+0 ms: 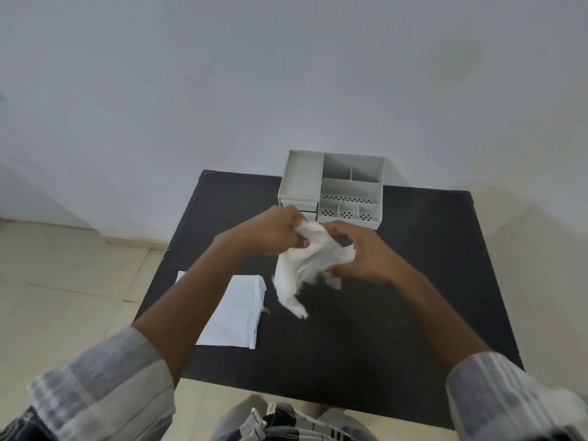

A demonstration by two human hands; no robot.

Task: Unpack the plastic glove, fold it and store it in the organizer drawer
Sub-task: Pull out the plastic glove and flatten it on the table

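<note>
A crumpled, translucent white plastic glove (302, 265) hangs above the black table (381, 313), blurred at its lower tip. My left hand (270, 230) pinches its upper end. My right hand (359, 253) grips its right side, fingers curled around the plastic. A flat white paper packet (235, 313) lies on the table under my left forearm. The grey organizer (334, 189) stands at the table's far edge, just behind my hands, with open top compartments and small drawers (299, 206) at its front left, partly hidden by my left hand.
The table stands against a pale wall, with tiled floor to the left and in front. A small dark scrap (266, 311) lies beside the packet. My striped sleeves and lap fill the bottom of the view.
</note>
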